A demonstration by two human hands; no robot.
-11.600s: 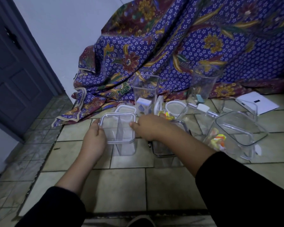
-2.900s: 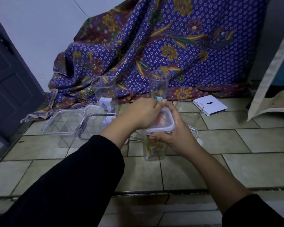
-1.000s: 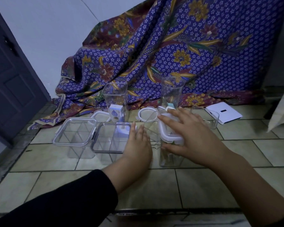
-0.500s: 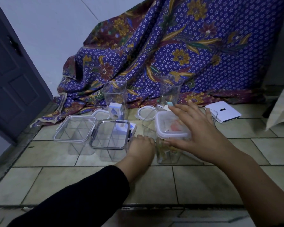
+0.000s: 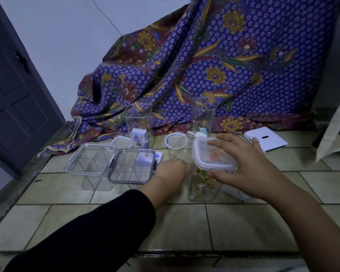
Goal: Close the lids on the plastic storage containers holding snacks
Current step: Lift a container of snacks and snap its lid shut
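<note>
A tall clear snack container (image 5: 203, 188) holding colourful snacks stands on the tiled floor at centre. A white-rimmed lid (image 5: 210, 157) sits on top of it. My right hand (image 5: 245, 167) lies over the lid's right side, fingers spread across the top and thumb under the front rim. My left hand (image 5: 170, 171) is curled against the container's left wall just below the lid; its fingertips are hidden. To the left stand two low square containers with their lids on, one white-rimmed (image 5: 90, 160) and one dark-rimmed (image 5: 133, 166).
Two tall open containers (image 5: 139, 122) (image 5: 203, 114) stand at the back against a draped blue batik cloth (image 5: 214, 71). A round white lid ring (image 5: 176, 140) and a small blue-and-white carton (image 5: 138, 138) lie between them. A white flat box (image 5: 265, 139) lies right, a dark door (image 5: 14, 107) left.
My left hand has curled from flat on the floor to a fist against the container. My right hand stays on the lid, which sits lower and squarer on the container than a second ago.
</note>
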